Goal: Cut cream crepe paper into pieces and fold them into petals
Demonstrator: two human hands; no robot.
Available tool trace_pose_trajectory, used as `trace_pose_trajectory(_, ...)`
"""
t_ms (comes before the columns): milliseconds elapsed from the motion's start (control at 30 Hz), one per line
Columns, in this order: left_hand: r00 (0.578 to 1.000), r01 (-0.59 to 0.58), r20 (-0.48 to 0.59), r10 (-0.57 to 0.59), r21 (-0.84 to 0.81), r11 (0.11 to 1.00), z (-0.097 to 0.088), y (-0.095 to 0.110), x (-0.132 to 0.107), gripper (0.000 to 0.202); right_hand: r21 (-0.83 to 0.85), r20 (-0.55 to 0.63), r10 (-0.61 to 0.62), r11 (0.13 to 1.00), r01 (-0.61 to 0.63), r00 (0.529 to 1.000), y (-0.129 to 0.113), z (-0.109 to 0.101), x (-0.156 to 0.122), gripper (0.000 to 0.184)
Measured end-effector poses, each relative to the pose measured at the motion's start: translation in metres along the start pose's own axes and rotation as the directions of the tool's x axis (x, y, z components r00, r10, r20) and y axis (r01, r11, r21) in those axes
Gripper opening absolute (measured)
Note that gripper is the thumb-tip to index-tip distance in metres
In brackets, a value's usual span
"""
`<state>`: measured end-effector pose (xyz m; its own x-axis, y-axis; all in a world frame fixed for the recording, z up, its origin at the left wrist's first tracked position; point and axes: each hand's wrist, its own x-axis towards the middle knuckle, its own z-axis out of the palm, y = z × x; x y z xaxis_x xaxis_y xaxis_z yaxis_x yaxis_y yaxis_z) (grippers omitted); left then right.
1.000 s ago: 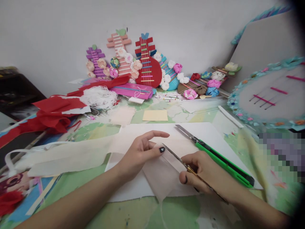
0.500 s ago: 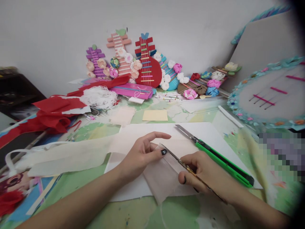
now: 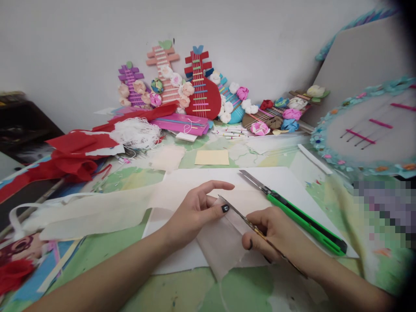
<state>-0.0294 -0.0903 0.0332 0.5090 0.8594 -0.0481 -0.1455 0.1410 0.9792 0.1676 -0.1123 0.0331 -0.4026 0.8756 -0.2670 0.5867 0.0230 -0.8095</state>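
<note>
My left hand (image 3: pixel 201 210) pinches a thin, pale translucent sheet (image 3: pixel 219 249) near its top corner, the thumb with dark nail polish in front and the index finger stretched out above. Scissors (image 3: pixel 243 219) are gripped in my right hand (image 3: pixel 276 238), their blades pointing up and left along the sheet's edge, with the tips beside my left thumb. The rest of the sheet hangs down over the white paper (image 3: pixel 269 173). Whether the blades are fully closed is hard to make out.
A green utility knife (image 3: pixel 305 221), blade out, lies right of my hands. Beyond are a pale yellow card (image 3: pixel 212 157), tangled white string (image 3: pixel 138 133) and red fabric (image 3: pixel 74 160). Decorated paper lutes (image 3: pixel 203 95) lean on the wall. A flower-edged round panel (image 3: pixel 364 125) stands right.
My right thumb and scissors have shifted very slightly, and the sheet's lower part has moved a little. My left hand keeps its pinch on the sheet.
</note>
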Motion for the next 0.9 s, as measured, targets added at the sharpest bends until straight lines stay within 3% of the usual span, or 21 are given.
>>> trace_pose_trajectory(667,1.0,0.014,-0.018,-0.014,-0.003,1.0,-0.001,-0.002,-0.001,0.041,-0.005,-0.051,0.065,0.998,-0.065,0.997,0.0,0.002,0.003,0.041)
trace_pose_trajectory(800,0.995,0.02,-0.099,-0.022,-0.021,1.0,-0.006,0.0,0.002,0.042,0.026,-0.238,0.076,0.997,-0.072,0.968,0.005,-0.006,0.008,0.046)
trace_pose_trajectory(900,0.986,0.007,-0.165,-0.016,-0.052,0.999,-0.011,-0.001,0.006,0.044,0.042,-0.378,0.011,0.999,0.005,0.926,0.014,-0.013,0.012,0.047)
